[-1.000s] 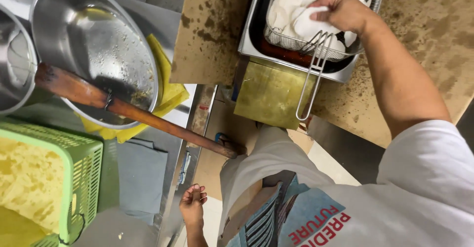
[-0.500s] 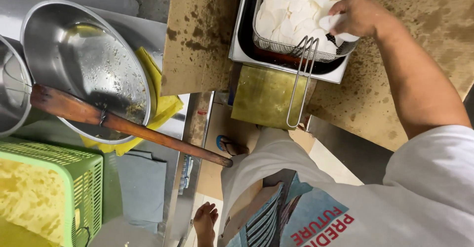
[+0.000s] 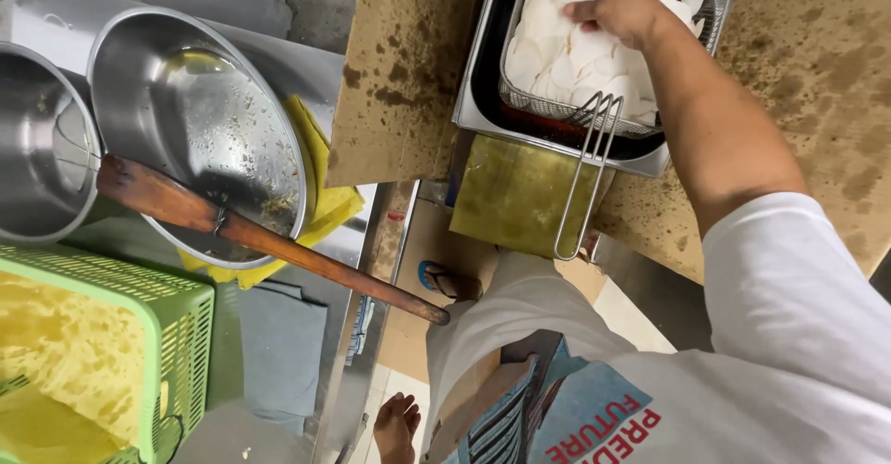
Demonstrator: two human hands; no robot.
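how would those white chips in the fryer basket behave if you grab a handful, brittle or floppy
The white chips look thin, flat and dry, so probably light and stiff, apt to snap under a hard squeeze. They lie loosely heaped in the wire basket, so some would likely slide off when lifted. The right hand rests on the heap; its grip is hidden.

A wooden paddle (image 3: 260, 237) lies across the pan (image 3: 200, 125), left of the fryer basket (image 3: 603, 56).
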